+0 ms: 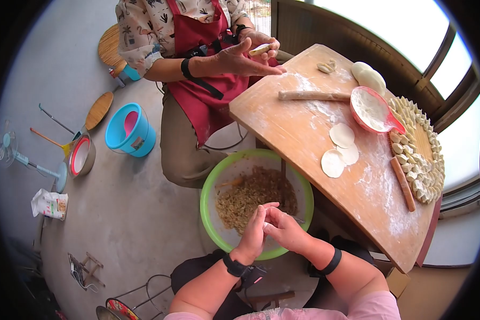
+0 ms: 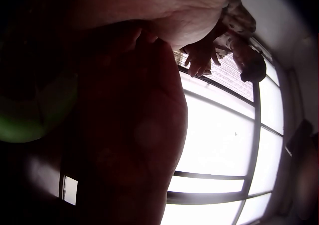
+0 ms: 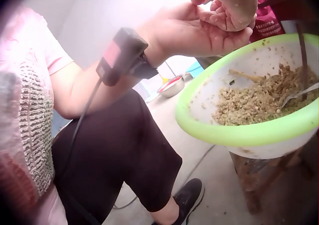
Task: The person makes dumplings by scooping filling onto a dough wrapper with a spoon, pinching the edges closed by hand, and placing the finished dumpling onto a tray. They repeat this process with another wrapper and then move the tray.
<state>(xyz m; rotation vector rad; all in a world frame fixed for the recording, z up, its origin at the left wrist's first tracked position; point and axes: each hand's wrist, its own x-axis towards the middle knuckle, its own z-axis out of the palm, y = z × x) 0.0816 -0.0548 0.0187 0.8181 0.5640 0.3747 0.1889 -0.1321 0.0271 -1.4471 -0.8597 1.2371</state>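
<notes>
My left hand (image 1: 249, 237) and right hand (image 1: 287, 230) meet above the filling bowl. A small pale dough piece (image 1: 265, 226) shows between them, mostly hidden by the fingers. In the right wrist view, the left hand (image 3: 187, 36) lies palm up, its thumb near the dough, while the bent fingers of the right hand (image 3: 235, 5) pinch over it. The green-rimmed bowl (image 1: 209, 218) holds crumbly filling (image 1: 242, 205) with utensils in it. Dark, close hand surfaces fill much of the left wrist view, concealing the dough.
Opposite, a person in a red apron (image 1: 200, 37) holds a filled wrapper (image 1: 260, 49). The floured board (image 1: 378, 224) bears round wrappers (image 1: 333, 164), rolling pins (image 1: 313, 95), a flour scoop (image 1: 369, 109), dough lumps (image 1: 369, 78) and a tray of dumplings (image 1: 432, 160). A blue bucket (image 1: 140, 143) stands left.
</notes>
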